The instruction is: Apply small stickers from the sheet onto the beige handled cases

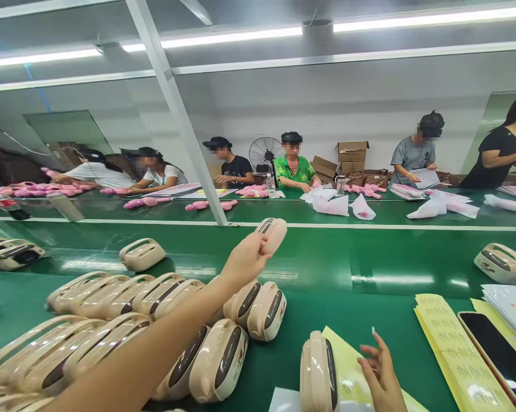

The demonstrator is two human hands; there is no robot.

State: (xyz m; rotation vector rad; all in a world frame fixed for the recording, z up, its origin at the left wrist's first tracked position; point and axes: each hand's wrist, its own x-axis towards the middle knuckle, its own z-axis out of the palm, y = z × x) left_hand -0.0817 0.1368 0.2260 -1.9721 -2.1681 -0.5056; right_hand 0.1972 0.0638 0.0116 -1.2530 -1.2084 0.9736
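Note:
My left hand [250, 254] reaches out over the green belt, its fingers closed on a beige handled case [275, 236] with rounded ends. At the lower right my right hand [382, 372] is raised with fingers apart; a small white spot shows at one fingertip, too small to make out. Beneath and beside it lies a yellow sheet [348, 366] with faint print. Just left of that hand, another beige case [313, 372] with a dark oval panel stands on edge, overlapping the sheet. Rows of similar cases [219, 360] stand under and around my left forearm.
Yellow label sheets [451, 349], a phone [498, 355] and white sheets [509, 309] lie at the right. Single cases sit on the belt [318, 252] at left and right. A slanted metal post [185, 114] rises ahead. Across the line, several people handle pink items and white bags.

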